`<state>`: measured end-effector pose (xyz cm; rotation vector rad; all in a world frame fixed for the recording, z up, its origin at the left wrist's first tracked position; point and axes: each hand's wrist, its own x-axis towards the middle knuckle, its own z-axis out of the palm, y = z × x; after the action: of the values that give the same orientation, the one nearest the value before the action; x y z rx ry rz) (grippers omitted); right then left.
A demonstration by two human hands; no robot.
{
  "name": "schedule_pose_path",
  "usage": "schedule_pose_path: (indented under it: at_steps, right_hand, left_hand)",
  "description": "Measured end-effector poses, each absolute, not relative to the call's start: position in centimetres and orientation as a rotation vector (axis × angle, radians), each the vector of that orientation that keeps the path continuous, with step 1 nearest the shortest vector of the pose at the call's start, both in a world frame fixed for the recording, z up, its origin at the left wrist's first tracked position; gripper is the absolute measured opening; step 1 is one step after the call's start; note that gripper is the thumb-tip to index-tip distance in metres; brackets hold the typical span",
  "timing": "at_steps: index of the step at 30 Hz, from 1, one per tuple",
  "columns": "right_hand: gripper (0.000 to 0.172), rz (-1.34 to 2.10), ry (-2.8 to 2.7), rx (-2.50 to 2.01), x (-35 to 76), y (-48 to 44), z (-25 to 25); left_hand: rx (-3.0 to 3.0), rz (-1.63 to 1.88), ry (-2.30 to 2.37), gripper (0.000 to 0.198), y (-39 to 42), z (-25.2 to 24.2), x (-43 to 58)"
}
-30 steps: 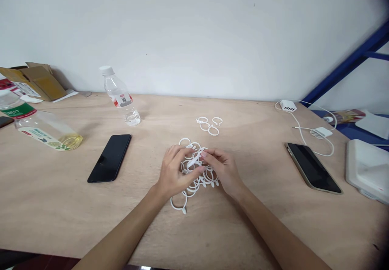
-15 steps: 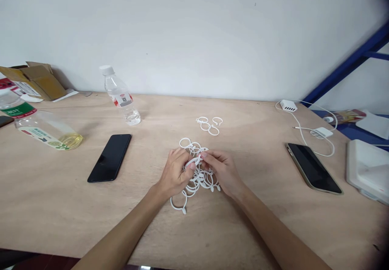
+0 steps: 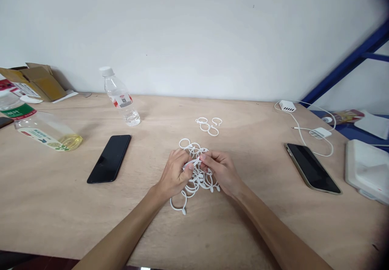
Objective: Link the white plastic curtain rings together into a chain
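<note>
A loose pile of white plastic rings (image 3: 191, 187) lies on the wooden table, each ring with a small tab. Above the pile, my left hand (image 3: 178, 172) is closed on a white ring (image 3: 192, 162). My right hand (image 3: 220, 168) pinches the same ring at its right end, between thumb and forefinger. The fingers partly hide where the ring is gripped. Farther back, a small group of white rings (image 3: 204, 127) rests apart from the pile.
Left of my hands are a black phone (image 3: 109, 158), a water bottle (image 3: 122, 98), an oil bottle (image 3: 45, 134) and a cardboard box (image 3: 42, 83). To the right are another phone (image 3: 313, 168), a charger with cables (image 3: 287, 106) and a white case (image 3: 367, 169).
The held ring has tilted slightly and looks flatter between my hands. Both hands stay almost in the same place, still closed on it.
</note>
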<state>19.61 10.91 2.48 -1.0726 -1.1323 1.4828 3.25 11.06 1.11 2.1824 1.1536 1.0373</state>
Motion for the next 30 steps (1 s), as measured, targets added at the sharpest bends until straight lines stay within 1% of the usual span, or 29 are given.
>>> schedule_pose_path:
  at_steps: [7, 11, 13, 14, 17, 18, 19, 22, 24, 30]
  right_hand:
    - [0.038, 1.516, -1.161, -1.098, 19.5, 10.6, 3.0]
    - [0.037, 1.424, -1.244, -1.156, 19.6, 11.0, 2.9]
    - [0.035, 1.263, -1.353, -1.229, 20.3, 12.2, 2.5]
    - [0.033, 1.123, -1.429, -1.287, 20.8, 13.1, 2.2]
    - [0.025, 0.484, -1.710, -1.543, 22.8, 16.3, 0.9]
    - [0.027, 0.416, -1.744, -1.569, 23.4, 17.3, 0.5]
    - [0.028, 0.377, -1.757, -1.584, 23.9, 18.2, 0.1]
    - [0.020, 0.330, -1.807, -1.574, 24.6, 19.6, -0.8]
    - [0.018, 0.313, -1.840, -1.528, 24.6, 19.4, -0.9]
    - [0.020, 0.310, -1.728, -1.346, 22.8, 15.0, 1.0]
  left_hand:
    - [2.153, 1.054, 1.170, 0.065, 11.0, 1.1, 3.3]
    - [2.139, 1.056, 1.154, 0.063, 11.1, 1.0, 3.2]
    - [2.143, 1.059, 1.153, 0.062, 11.2, 1.1, 3.2]
    - [2.150, 1.060, 1.155, 0.062, 11.2, 1.1, 3.2]
    - [2.178, 1.049, 1.183, 0.061, 11.2, 1.1, 3.3]
    - [2.183, 1.047, 1.196, 0.062, 11.2, 1.1, 3.3]
    - [2.187, 1.046, 1.206, 0.062, 11.2, 1.0, 3.3]
    - [2.199, 1.034, 1.224, 0.061, 11.2, 0.9, 3.2]
    - [2.213, 1.023, 1.236, 0.058, 11.2, 0.9, 3.2]
    - [2.261, 0.979, 1.350, 0.039, 10.9, 1.4, 3.3]
